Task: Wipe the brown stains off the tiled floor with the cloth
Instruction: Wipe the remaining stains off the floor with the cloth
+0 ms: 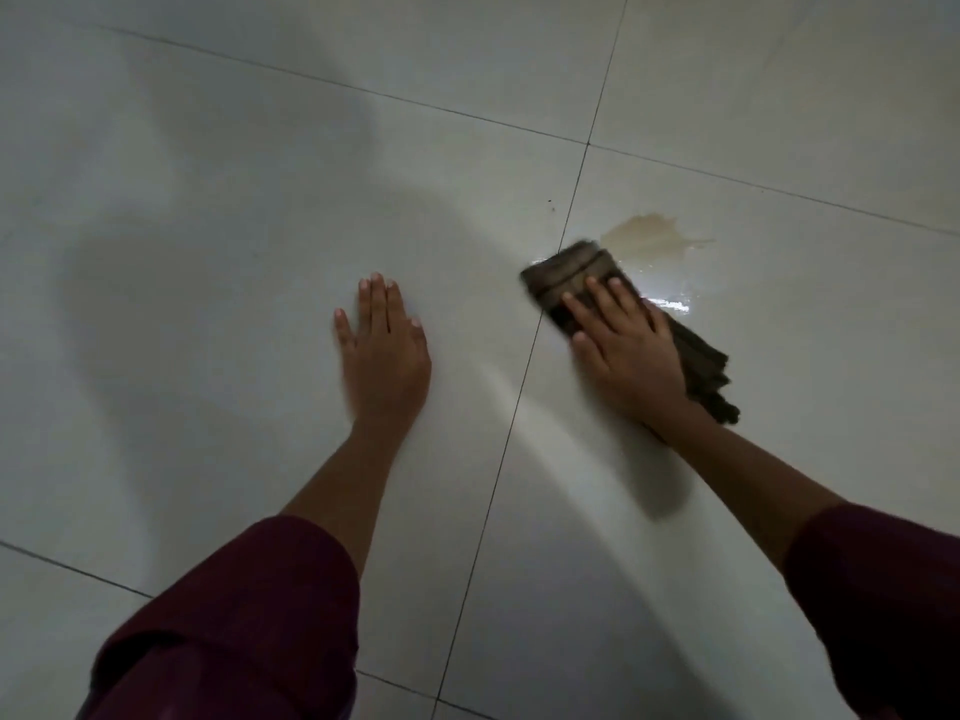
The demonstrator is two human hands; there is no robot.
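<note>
The brown stain [655, 240] is a pale, wet patch on the tiled floor [218, 210], just beyond the fingertips of the right hand [626, 348]. The folded brown cloth [569, 280] lies flat under that hand, its far edge touching the near rim of the stain, its near end trailing out past the wrist on the outer side. A glossy wet streak shows beside the knuckles.

The wiping looks to be in progress, with most of the patch not yet covered. The next move seems to call for pushing the cloth forward and slightly outward, away from the grout line [540, 324], with steady downward pressure so the liquid is soaked up rather than spread.

The right hand presses the cloth with straight, spread fingers, arm extended. The left hand [382, 345] rests flat on the floor, fingers straight and holding nothing, apparently as a brace, well apart from the cloth across the grout line. Both forearms emerge from dark maroon sleeves [244, 610].
</note>
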